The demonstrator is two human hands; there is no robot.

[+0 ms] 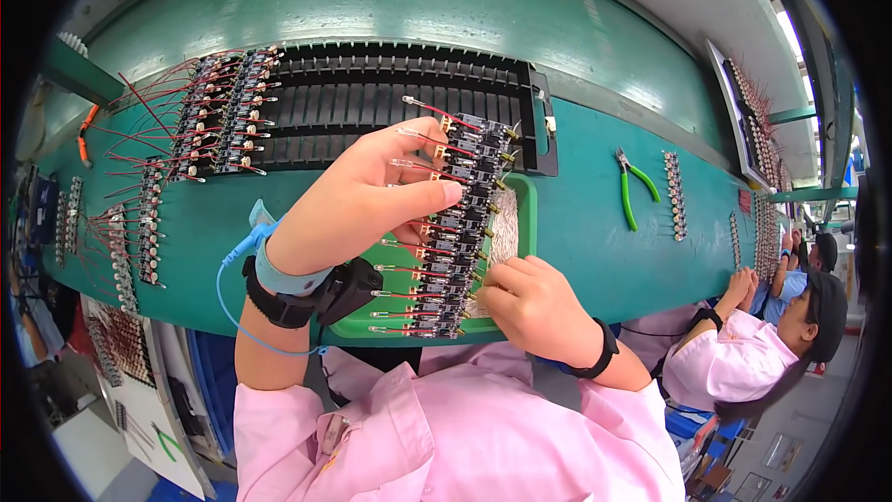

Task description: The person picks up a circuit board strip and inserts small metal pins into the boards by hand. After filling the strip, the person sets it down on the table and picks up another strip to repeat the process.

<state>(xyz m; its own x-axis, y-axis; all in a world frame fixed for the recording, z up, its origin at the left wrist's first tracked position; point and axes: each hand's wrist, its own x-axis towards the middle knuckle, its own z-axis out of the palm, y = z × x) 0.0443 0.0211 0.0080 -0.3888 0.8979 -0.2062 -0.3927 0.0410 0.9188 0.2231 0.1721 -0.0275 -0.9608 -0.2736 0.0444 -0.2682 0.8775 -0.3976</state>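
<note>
My left hand [348, 195] is closed on a long panel of small black circuit boards [455, 242], with the thumb across its upper part. Short red wires with clear-tipped ends stick out from the panel's left side, and small brass-coloured parts line its right edge. My right hand [539, 307] has its fingers curled into a pinch beside the lower right edge of the panel; what lies between the fingertips is hidden. Under both hands is a green tray [528, 223] holding a bundle of thin pale strands [504, 228]. A blue-corded band circles my left wrist.
A black slotted rack [344, 102] lies behind my hands, with wired board panels [246, 107] at its left end. More wired panels [150, 223] lie at left. Green-handled cutters [641, 188] and another board strip [675, 195] are at right. A co-worker [753, 353] sits further right.
</note>
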